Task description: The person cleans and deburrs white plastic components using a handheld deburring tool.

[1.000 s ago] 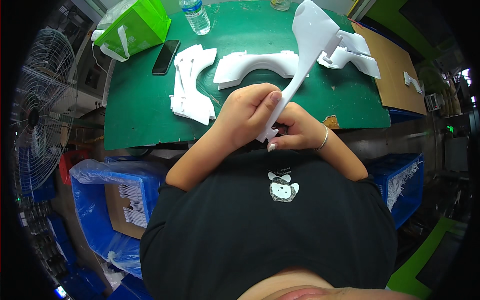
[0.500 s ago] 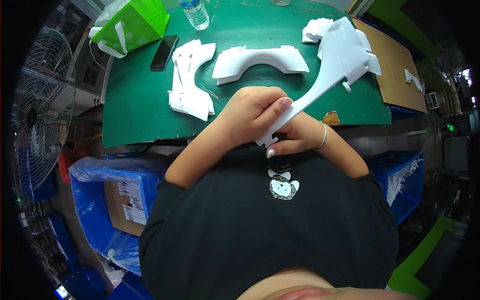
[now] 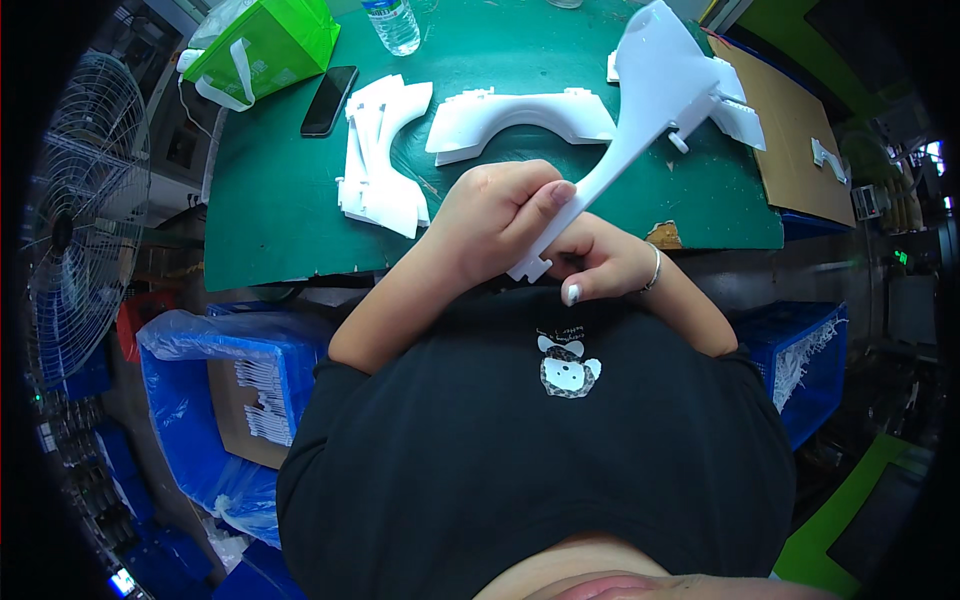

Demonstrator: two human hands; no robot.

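My left hand (image 3: 500,215) is closed around the narrow lower end of a glossy white curved plastic part (image 3: 660,75), thumb on top. The part slants up to the right, its wide end raised over the table and a small peg on its lower edge. Just behind and below the narrow end is my right hand (image 3: 612,260), with curled fingers and the thumb apart from the part. Whatever those fingers hold, if anything, is hidden. Beyond my hands lie similar white parts: an arched pile (image 3: 520,115) in the middle and a stack (image 3: 385,155) to the left.
More white pieces (image 3: 738,120) sit behind the raised part on the green table (image 3: 280,220). A phone (image 3: 328,102), green bag (image 3: 275,50) and water bottle (image 3: 393,25) stand at the far left. Cardboard (image 3: 785,140) lies right. Blue crates (image 3: 180,400) flank me; a fan (image 3: 80,220) is left.
The white part has moved up and slightly left with my left hand. My right hand has shifted a little right and up, its thumb now farther from the part's lower end.
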